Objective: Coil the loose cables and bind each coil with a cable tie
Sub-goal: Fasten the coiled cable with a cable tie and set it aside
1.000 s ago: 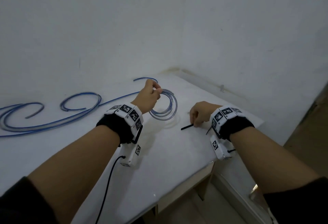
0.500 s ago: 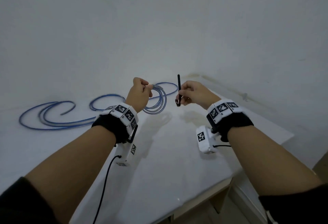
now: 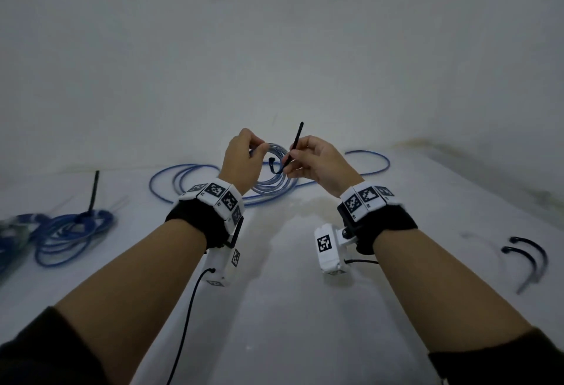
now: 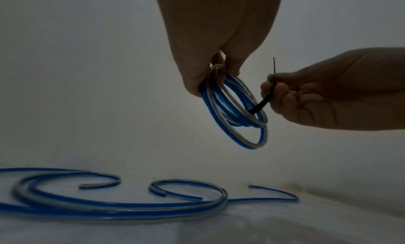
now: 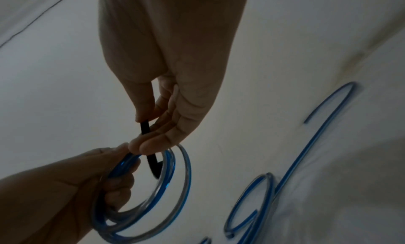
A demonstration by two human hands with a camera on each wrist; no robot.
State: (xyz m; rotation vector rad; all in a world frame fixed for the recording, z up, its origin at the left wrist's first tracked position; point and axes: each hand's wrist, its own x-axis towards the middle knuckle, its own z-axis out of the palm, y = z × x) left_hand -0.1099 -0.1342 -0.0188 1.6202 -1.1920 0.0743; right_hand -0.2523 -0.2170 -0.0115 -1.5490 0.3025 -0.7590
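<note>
At frame centre, the right hand (image 3: 317,162), which had pinched a tie (image 3: 293,148) off the table (image 3: 290,308), now poked its lower end through the coil (image 3: 274,183) gripped aloft in the left hand (image 3: 242,160). Binding had likely begun; loose cables (image 3: 370,160) remained behind.

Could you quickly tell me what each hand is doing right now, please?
Left hand: fingers curled round the blue cable coil, holding it above the table.
Right hand: pinching the black cable tie, its lower end inside the coil.
</note>
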